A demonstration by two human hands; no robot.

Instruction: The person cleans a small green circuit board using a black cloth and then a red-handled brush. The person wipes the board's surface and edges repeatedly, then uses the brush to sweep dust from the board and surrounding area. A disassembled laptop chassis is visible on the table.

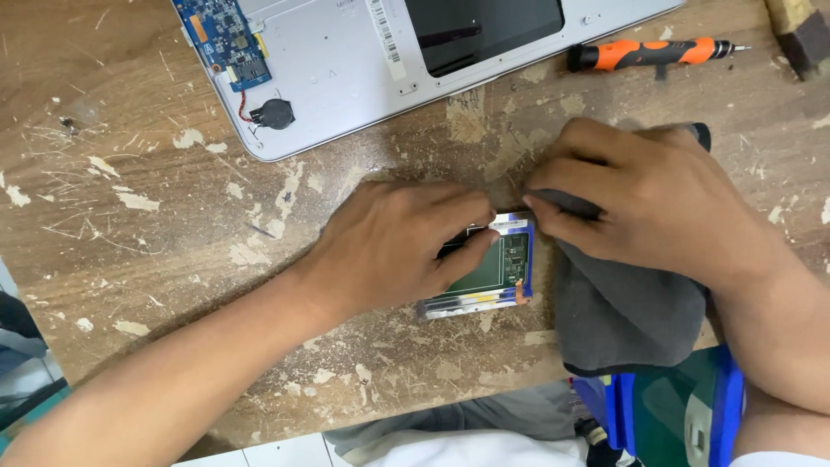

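**Two hands share one small board at the table's near edge**

Both hands meet over a small rectangular green circuit board with a silvery metal frame and blue edging (494, 275), which lies flat on the scarred, paint-flecked wooden table (156, 216), near its front edge and just below the open laptop. The left hand (393, 242) rests on top of the board with its fingers together and pressed down across the left part, apparently pinning it so that it cannot slide on the rough wood. The right hand (635, 195) comes in from the other side; its fingertips are pinched shut on a fold of dark grey cloth (618, 311) right at the board's upper right corner, the rest of the cloth trailing down beside the board and over the table's edge.

Behind the hands lies the upturned silver laptop base (346, 60), opened up, with a blue circuit board (223, 39) and a round black coin cell on red wire (277, 113) exposed at its left corner. An orange-and-black precision screwdriver (648, 54) lies well apart from the hands, beside the laptop, within reach of the right hand. A blue-and-green plastic object (692, 411) sits below the table edge, its nature unclear.
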